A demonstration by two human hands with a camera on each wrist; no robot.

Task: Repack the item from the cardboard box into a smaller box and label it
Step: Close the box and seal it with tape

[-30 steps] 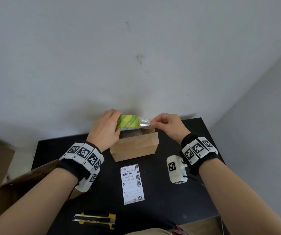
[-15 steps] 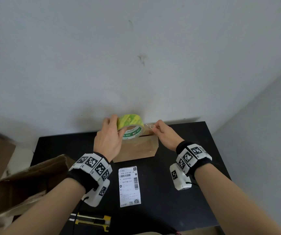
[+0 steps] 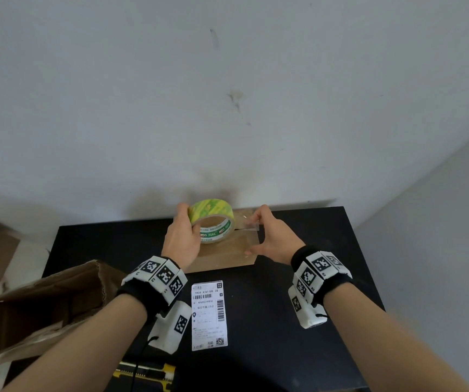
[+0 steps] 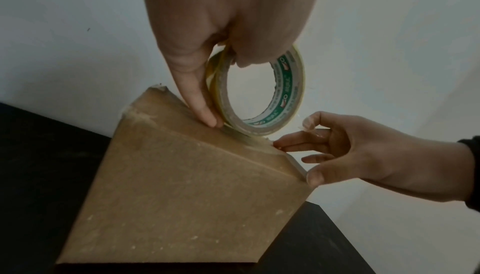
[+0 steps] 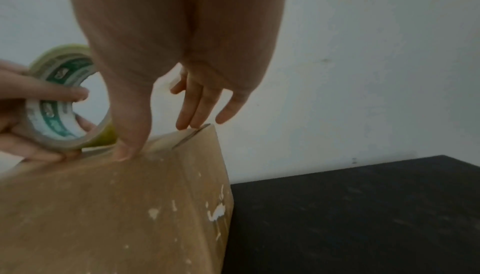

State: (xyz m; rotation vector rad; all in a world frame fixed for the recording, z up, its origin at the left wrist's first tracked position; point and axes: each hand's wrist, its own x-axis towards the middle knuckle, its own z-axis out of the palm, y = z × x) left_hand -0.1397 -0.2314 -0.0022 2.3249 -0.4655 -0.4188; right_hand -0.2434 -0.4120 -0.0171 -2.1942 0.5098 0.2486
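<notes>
A small brown box [image 3: 222,257] stands at the back of the black table [image 3: 298,321], its top flaps down. My left hand [image 3: 181,236] grips a green-and-yellow tape roll [image 3: 212,219] and holds it on edge on the box top, thumb through the core. A short clear strip of tape [image 3: 251,227] runs from the roll to the box's right edge. My right hand [image 3: 270,236] lies over that edge with fingers spread: the thumb [image 5: 127,134] presses the top and the fingertips [image 5: 189,118] touch the far flap. What is inside the box is hidden.
A white shipping label [image 3: 209,315] lies flat in front of the small box. The large opened cardboard box [image 3: 38,306] sits at the table's left edge. A yellow utility knife [image 3: 145,374] lies at the near edge. A pale wall rises right behind the table.
The roll has come down from above the box onto its top. My right hand has stopped pinching the tape end in the air; it has dropped and flattened onto the box's right edge.
</notes>
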